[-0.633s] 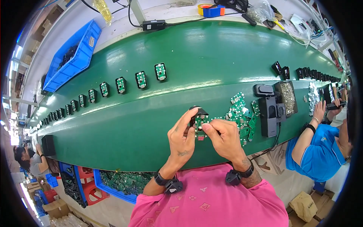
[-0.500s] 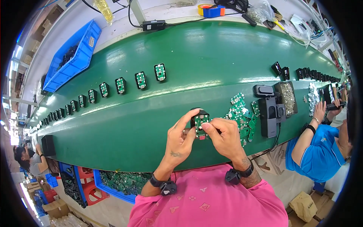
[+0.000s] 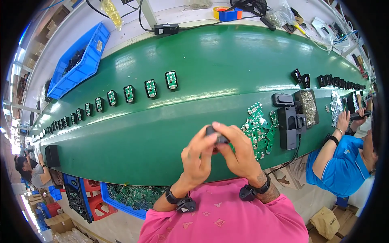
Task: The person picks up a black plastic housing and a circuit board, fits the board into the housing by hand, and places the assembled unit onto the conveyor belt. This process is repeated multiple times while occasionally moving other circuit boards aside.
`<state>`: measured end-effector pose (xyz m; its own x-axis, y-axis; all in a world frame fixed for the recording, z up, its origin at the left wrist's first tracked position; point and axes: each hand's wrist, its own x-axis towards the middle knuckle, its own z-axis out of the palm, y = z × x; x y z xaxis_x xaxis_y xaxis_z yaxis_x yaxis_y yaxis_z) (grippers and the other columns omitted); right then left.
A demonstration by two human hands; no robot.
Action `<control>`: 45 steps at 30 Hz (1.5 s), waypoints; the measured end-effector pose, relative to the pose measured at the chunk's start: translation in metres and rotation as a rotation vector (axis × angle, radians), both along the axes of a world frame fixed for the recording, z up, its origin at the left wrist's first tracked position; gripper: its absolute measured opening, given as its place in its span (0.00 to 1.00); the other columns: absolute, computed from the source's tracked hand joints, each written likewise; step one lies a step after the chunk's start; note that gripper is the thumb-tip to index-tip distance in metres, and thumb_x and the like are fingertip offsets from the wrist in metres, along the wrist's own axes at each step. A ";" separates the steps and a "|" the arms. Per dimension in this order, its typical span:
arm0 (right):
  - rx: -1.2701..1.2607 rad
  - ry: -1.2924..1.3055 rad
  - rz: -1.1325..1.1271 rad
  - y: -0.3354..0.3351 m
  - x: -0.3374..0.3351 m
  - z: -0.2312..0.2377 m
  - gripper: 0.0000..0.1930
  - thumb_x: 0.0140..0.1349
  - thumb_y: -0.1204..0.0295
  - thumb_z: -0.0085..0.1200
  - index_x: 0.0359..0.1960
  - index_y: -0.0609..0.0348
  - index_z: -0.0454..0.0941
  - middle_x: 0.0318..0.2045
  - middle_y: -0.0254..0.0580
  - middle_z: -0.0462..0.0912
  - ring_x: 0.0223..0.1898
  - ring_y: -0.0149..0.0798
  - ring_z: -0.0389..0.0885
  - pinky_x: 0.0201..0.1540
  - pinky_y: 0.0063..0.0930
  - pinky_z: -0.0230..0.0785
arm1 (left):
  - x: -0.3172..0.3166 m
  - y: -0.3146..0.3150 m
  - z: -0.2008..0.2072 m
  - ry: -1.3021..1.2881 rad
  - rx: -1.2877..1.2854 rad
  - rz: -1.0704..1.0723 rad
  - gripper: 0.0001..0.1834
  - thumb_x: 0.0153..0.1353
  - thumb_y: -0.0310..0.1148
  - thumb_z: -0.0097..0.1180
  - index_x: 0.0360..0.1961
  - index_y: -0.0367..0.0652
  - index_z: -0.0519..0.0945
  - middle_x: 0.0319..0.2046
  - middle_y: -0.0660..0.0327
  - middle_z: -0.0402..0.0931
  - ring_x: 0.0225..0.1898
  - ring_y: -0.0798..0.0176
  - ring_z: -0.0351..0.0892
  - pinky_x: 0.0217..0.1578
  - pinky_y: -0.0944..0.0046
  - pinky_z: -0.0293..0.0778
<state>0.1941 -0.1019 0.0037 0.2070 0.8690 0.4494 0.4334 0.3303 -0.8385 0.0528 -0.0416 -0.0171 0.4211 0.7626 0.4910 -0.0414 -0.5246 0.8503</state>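
Left hand (image 3: pixel 195 160) and right hand (image 3: pixel 240 153): fingers of both closed on a small black case (image 3: pixel 222 139), held above the table (image 3: pixel 121 141) near its near edge. Loose green circuit boards (image 3: pixel 256 130) heaped to the right of the hands. Board-filled black housings (image 3: pixel 129 93) in a row toward the table's left end. Blue bin (image 3: pixel 90 60) along far edge, left.

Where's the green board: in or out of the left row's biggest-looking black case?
In: the green board sits inside the black case, whose dark rim shows around it.
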 end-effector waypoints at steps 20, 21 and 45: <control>-0.589 -0.850 -0.918 0.028 0.288 -0.064 0.35 0.51 0.74 0.64 0.63 0.60 0.67 0.48 0.53 0.81 0.51 0.62 0.73 0.53 0.52 0.68 | 0.088 0.197 -0.082 0.444 -0.213 0.138 0.19 0.73 0.31 0.40 0.63 0.40 0.67 0.56 0.45 0.73 0.18 0.57 0.83 0.21 0.63 0.81; -0.735 -0.868 -0.920 0.035 0.307 -0.063 0.40 0.50 0.74 0.62 0.68 0.55 0.61 0.54 0.49 0.78 0.55 0.64 0.70 0.55 0.56 0.69 | 0.079 0.199 -0.088 0.522 -0.015 0.211 0.21 0.74 0.33 0.40 0.65 0.40 0.66 0.59 0.43 0.72 0.18 0.57 0.83 0.21 0.63 0.81; -0.367 -0.253 -0.140 -0.018 0.051 -0.054 0.10 0.57 0.68 0.63 0.31 0.60 0.77 0.31 0.44 0.81 0.38 0.51 0.75 0.41 0.44 0.69 | 0.040 -0.003 -0.054 0.420 -0.178 -0.229 0.35 0.49 0.24 0.69 0.61 0.42 0.71 0.61 0.51 0.69 0.52 0.56 0.79 0.35 0.67 0.81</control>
